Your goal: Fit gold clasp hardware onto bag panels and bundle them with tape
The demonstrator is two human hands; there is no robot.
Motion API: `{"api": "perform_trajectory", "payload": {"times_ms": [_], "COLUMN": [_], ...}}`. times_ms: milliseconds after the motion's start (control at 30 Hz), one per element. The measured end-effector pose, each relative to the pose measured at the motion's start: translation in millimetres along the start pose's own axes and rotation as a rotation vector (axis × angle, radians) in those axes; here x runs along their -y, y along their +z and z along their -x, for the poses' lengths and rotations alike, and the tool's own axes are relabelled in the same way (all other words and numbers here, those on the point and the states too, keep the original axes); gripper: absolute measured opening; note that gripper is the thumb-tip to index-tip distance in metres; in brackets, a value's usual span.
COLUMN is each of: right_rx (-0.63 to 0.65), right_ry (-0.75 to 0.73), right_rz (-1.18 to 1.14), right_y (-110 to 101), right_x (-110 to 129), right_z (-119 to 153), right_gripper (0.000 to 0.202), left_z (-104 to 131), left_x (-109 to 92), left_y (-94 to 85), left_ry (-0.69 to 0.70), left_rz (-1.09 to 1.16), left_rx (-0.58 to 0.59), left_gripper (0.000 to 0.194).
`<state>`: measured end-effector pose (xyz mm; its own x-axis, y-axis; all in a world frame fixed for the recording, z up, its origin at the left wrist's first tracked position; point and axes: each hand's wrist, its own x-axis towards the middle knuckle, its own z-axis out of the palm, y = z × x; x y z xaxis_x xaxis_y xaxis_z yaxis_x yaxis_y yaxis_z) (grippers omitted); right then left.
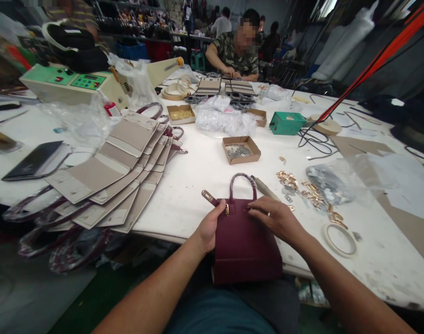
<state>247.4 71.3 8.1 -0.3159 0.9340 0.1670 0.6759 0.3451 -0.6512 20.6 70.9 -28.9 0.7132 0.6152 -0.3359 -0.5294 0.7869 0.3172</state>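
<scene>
A burgundy handbag panel (246, 246) with a plastic-wrapped loop handle (243, 177) leans against the table's front edge, over my lap. My left hand (210, 227) grips its left edge, thumb on the front face beside a gold buckle-like fitting (227, 209). A short strap with a metal fitting (208, 197) sticks out at the upper left. At the upper right of the panel, the fingers of my right hand (272, 214) are pinched together against the surface near the handle's base. Whatever they hold is too small to make out. Behind that hand lies a grey-handled tool (262, 186).
Fanned bag panels (107, 171) cover the left side. Gold fittings (312, 195), a tape roll (340, 240) and a bag of metal parts (328, 183) lie at right. Ahead stand a small cardboard box (241, 155) and a green box (286, 123). A co-worker (238, 51) sits opposite.
</scene>
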Motion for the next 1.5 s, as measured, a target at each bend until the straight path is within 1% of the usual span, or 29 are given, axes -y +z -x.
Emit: {"api": "perform_trajectory", "payload": {"times_ms": [167, 367, 500, 700, 933, 1067, 1267, 1367, 1500], "right_rx": [0.048, 0.078, 0.058, -0.016, -0.021, 0.004, 0.063, 0.078, 0.145], "right_ry": [-0.004, -0.005, -0.009, -0.021, -0.096, -0.127, -0.119, -0.119, -0.145], "right_rz": [0.092, 0.163, 0.175, 0.139, 0.190, 0.232, 0.285, 0.253, 0.154], "right_y": [1.2, -1.7, -2.2, -5.7, -2.3, -1.6, 4.5, 6.3, -0.6], "right_x": [3.5, 12.4, 12.2, 10.5, 5.3, 6.8, 11.4, 9.9, 7.4], "right_z": [-1.4, -7.1, -4.4, 3.9, 3.2, 2.3, -4.9, -9.2, -10.8], "right_gripper": [0.018, 0.016, 0.016, 0.017, 0.017, 0.016, 0.016, 0.016, 0.021], "left_z": [-0.3, -0.6, 0.2, -0.4, -2.2, -1.3, -2.1, -3.2, -3.5], "left_x": [1.1, 0.9, -0.1, 0.0, 0.0, -0.4, 0.7, 1.2, 0.6], "left_y": [-2.5, -5.0, -3.8, -5.9, -6.9, -6.9, -7.6, -7.8, -4.4], "left_ry": [0.030, 0.027, 0.013, 0.000, -0.009, -0.005, -0.007, 0.003, 0.003], "left_rz": [-0.049, 0.007, 0.030, 0.056, 0.133, 0.154, 0.152, 0.156, 0.169], "left_rx": [0.020, 0.023, 0.038, 0.044, 0.050, 0.054, 0.025, -0.001, -0.013], "left_gripper": [0.059, 0.057, 0.057, 0.060, 0.060, 0.057, 0.053, 0.053, 0.056]}}
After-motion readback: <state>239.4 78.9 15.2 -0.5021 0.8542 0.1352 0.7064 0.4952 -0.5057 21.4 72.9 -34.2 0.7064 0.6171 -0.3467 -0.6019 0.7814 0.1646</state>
